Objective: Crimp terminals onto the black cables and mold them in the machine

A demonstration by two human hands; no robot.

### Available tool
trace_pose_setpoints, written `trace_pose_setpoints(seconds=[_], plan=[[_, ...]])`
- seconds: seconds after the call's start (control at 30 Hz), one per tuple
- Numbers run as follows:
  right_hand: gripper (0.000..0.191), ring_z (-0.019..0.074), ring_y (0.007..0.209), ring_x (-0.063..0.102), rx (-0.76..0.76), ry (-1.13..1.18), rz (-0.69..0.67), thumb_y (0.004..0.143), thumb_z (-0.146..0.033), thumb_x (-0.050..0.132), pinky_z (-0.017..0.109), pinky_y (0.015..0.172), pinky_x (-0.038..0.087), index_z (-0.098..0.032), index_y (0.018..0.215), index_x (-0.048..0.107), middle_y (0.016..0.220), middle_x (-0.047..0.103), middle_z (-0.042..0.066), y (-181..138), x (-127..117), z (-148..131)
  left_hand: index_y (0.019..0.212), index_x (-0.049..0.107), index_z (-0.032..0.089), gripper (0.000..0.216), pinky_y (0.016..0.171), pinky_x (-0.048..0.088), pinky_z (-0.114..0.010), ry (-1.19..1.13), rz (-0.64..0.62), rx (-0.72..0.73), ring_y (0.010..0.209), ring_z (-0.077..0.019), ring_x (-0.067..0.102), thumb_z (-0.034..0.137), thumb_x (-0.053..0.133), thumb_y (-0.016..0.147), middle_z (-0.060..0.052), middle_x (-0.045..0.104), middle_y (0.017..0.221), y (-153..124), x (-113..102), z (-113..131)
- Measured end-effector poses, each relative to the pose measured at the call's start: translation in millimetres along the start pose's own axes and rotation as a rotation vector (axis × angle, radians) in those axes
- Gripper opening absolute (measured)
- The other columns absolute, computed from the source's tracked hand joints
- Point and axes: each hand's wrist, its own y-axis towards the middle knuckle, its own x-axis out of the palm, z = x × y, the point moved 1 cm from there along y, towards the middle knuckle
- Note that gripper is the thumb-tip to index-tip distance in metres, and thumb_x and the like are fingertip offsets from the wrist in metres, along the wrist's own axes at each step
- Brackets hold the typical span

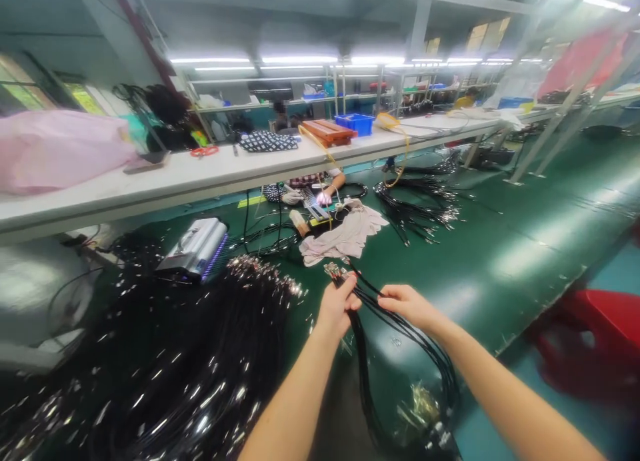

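My left hand (339,304) is closed around a bundle of black cables (361,361) just below their shiny metal ends. From this grip the bundle hangs down and loops toward the lower right. To the right, my right hand (407,304) pinches a black cable (367,282) between thumb and fingers. That cable's tip reaches up and left, near the ends in my left hand. A large pile of black cables (215,354) with metal ends covers the table to the left of my forearm. Small metallic pieces in a clear bag (423,404) lie below my hands.
A crumpled pale cloth (345,234) lies ahead, and a silver device (195,248) stands left of it. Another person's hand (325,198) shows across the green table (480,261). More cables (420,198) lie at the back. A white shelf (200,181) crosses above; a red stool (607,328) stands right.
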Motion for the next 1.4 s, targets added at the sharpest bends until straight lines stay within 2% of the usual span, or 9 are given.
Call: trace_pose_setpoints(seconds=[0.2,0.5,0.63,0.8,0.93,1.1,1.17,1.23,1.4], plan=[[0.027,0.0111,0.064,0.045,0.014,0.183,-0.074,0.078,-0.041,0.050,0.025,0.060,0.034,-0.015,0.081,0.056,0.069,0.054,-0.001,15.9,19.3,-2.0,0.090,0.062,0.007,0.035,0.036,0.024,-0.015,0.062,-0.040,0.013,0.035,0.0010,0.022,0.023,0.074,0.061,0.011,0.030,0.044,2.9,-15.4,7.2],[0.022,0.0096,0.054,0.043,0.061,0.306,-0.027,0.070,-0.036,0.055,0.025,0.055,0.034,-0.015,0.065,0.052,0.059,0.052,-0.002,49.2,19.1,-7.3,0.090,0.061,0.008,0.034,0.037,0.024,-0.017,0.188,-0.021,-0.033,0.035,0.0006,0.022,0.027,0.072,0.064,0.010,0.033,0.045,8.7,-21.5,8.1],[0.024,0.0116,0.062,0.048,-0.007,0.250,-0.059,0.072,-0.039,0.055,0.026,0.061,0.037,-0.014,0.073,0.057,0.068,0.057,0.000,59.9,21.2,-13.2,0.085,0.060,0.009,0.033,0.036,0.024,-0.017,0.224,-0.020,0.008,0.034,0.0008,0.022,0.031,0.072,0.064,0.008,0.038,0.050,12.6,-17.7,5.2],[0.027,0.0111,0.057,0.043,-0.053,0.075,-0.040,0.075,-0.038,0.052,0.025,0.056,0.032,-0.015,0.060,0.054,0.056,0.050,-0.003,63.5,21.4,-4.5,0.075,0.060,0.009,0.032,0.035,0.025,-0.017,0.193,0.126,0.089,0.034,0.0002,0.024,0.036,0.073,0.062,0.008,0.037,0.048,20.8,-21.1,-2.5],[0.025,0.0092,0.054,0.037,-0.042,-0.045,-0.041,0.075,-0.031,0.050,0.023,0.053,0.028,-0.016,0.055,0.049,0.054,0.045,-0.004,64.7,21.1,2.7,0.079,0.061,0.010,0.034,0.035,0.025,-0.016,0.165,0.143,0.053,0.035,0.0006,0.024,0.036,0.073,0.062,0.009,0.037,0.048,24.4,-26.9,-8.0],[0.028,0.0086,0.046,0.046,0.063,-0.048,-0.263,0.083,-0.036,0.036,0.021,0.048,0.036,-0.017,0.068,0.050,0.056,0.054,-0.003,56.6,20.0,7.3,0.074,0.060,0.010,0.030,0.033,0.023,-0.014,0.102,0.076,-0.020,0.033,0.0013,0.022,0.033,0.074,0.063,0.010,0.032,0.044,27.5,-30.6,-7.2],[0.028,0.0098,0.047,0.052,0.104,-0.074,-0.340,0.085,-0.037,0.033,0.022,0.049,0.040,-0.018,0.082,0.053,0.062,0.060,-0.002,45.0,13.8,13.7,0.067,0.057,0.010,0.026,0.033,0.022,-0.013,-0.003,0.185,0.024,0.033,0.0015,0.022,0.029,0.074,0.063,0.009,0.034,0.045,34.5,-38.6,-1.7],[0.021,0.0113,0.048,0.055,0.143,-0.161,-0.341,0.080,-0.035,0.045,0.022,0.048,0.040,-0.019,0.091,0.053,0.066,0.061,-0.001,32.4,3.2,23.4,0.067,0.054,0.011,0.021,0.032,0.022,-0.012,-0.122,0.342,0.072,0.034,0.0022,0.023,0.023,0.072,0.066,0.007,0.040,0.049,46.5,-51.6,4.7],[0.022,0.0194,0.082,0.058,0.180,-0.483,-0.136,0.081,-0.024,0.044,0.029,0.071,0.041,-0.022,0.100,0.054,0.094,0.062,0.007,34.2,-27.3,50.8,0.065,0.049,0.012,0.019,0.032,0.023,-0.013,-0.177,0.519,0.047,0.032,0.0021,0.024,0.018,0.063,0.075,0.006,0.042,0.053,82.3,-88.8,2.3]])
